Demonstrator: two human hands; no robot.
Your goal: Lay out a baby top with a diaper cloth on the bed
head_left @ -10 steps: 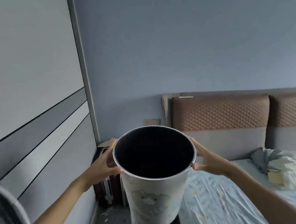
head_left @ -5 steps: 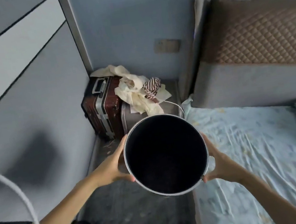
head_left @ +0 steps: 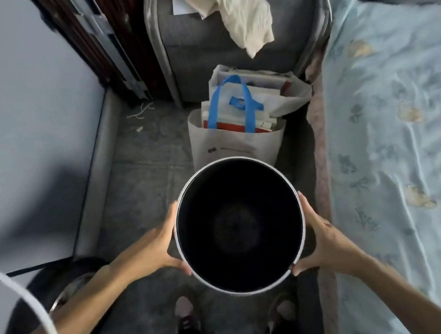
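Between the wall and the bed point(head_left: 411, 136), I have brought the round bin point(head_left: 239, 226) down from chest height, and my gaze has dropped with it: a second ago I was looking at the headboard, now straight down at the floor and my own feet. My left hand point(head_left: 152, 254) and right hand point(head_left: 323, 240) are both pressed flat against its opposite sides, clamped on the white rim, with the bin upright and its mouth toward me. Its dark inside looks empty. Just beyond it stands a paper bag with blue handles point(head_left: 238, 123), and behind that a grey suitcase point(head_left: 202, 42) with a cream cloth point(head_left: 240, 10) heaped on top. I see no baby top or diaper cloth on the sheet, so I judge nothing is laid out yet; lowering the bin should free my hands to fetch them.
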